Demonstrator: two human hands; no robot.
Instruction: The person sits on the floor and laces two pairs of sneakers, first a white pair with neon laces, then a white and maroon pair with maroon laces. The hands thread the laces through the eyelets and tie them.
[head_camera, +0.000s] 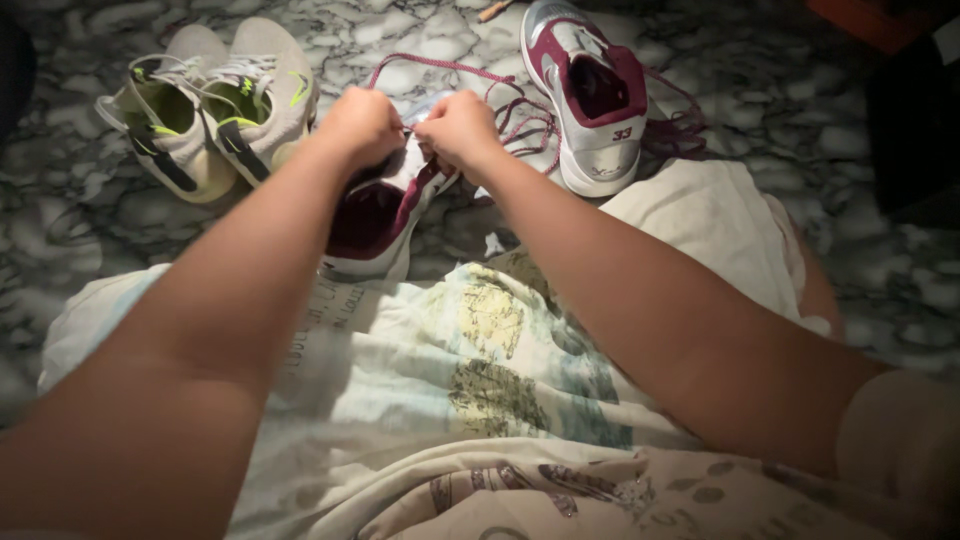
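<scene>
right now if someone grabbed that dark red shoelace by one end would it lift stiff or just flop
The shoelace would probably flop: it lies in loose curved loops on the marble floor. It looks thin and light, so it should trail behind. It may snag, since it seems threaded into the shoe that the left hand and right hand are gripping.

Packages: none in view.
Signs: none in view.
Screens: none in view.
Labels: one small printed marking (622, 133), dark red on the grey-white heel of the maroon-and-grey shoe (590, 90) lying on the marble floor (850, 130), upper middle of the view; nothing else label-like can be made out.
</scene>
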